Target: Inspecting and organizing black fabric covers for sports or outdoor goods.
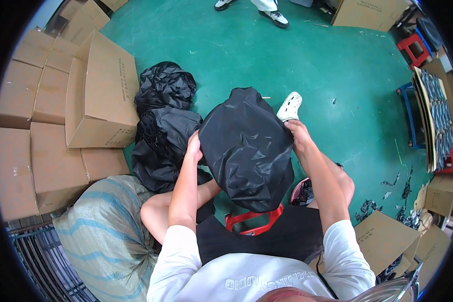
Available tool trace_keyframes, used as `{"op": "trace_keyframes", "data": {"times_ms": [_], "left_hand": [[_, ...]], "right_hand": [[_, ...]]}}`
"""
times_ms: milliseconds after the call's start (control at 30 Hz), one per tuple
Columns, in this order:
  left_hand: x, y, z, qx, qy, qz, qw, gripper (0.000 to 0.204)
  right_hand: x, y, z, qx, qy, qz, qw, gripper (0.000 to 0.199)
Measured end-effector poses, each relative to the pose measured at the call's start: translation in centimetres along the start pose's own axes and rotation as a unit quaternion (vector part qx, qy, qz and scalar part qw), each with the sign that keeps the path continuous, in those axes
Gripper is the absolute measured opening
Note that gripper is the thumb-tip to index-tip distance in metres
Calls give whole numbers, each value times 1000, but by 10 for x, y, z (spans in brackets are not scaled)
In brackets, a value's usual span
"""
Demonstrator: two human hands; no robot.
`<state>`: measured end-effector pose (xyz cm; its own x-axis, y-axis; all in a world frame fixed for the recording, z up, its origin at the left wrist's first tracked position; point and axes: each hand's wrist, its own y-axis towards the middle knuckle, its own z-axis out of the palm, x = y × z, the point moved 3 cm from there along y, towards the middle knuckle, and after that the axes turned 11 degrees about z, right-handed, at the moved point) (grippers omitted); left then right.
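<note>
Gripping glossy black crumpled fabric cover (246, 151) with both hands, left (194, 147) and right (298, 133), fingers clamped at opposite edges; slippery, liable to slide free.

Bright, even overhead light; soft shadows under the glossy black fabric bundle (246, 151), which shows faint sheen. Sharp centre, strong fisheye bending and a dark vignette at the rim.

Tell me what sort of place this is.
Most likely a warehouse or small factory packing area. Stacked cardboard boxes line the painted green floor, filled black bags pile beside them, and a woven sack sits nearby. Both the left hand and right hand grip a black fabric cover.
</note>
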<state>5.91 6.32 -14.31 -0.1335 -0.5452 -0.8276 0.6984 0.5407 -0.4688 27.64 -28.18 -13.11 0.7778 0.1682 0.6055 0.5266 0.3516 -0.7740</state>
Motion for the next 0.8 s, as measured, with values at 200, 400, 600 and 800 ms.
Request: {"op": "trace_keyframes", "data": {"times_ms": [200,400,600,800], "left_hand": [[13,-65,-17,34,-93,-6,995,26],[55,-112,-57,-94,-52,30,994,8],[68,-148,-28,-66,19,-13,998,37],[70,-138,-21,-78,256,65,961,28]], "right_hand": [[-45,-51,-6,73,44,47,995,38],[-81,-81,5,95,41,63,993,31],[-97,-92,10,8,-21,49,999,25],[-112,-104,19,-6,-70,18,997,14]]}}
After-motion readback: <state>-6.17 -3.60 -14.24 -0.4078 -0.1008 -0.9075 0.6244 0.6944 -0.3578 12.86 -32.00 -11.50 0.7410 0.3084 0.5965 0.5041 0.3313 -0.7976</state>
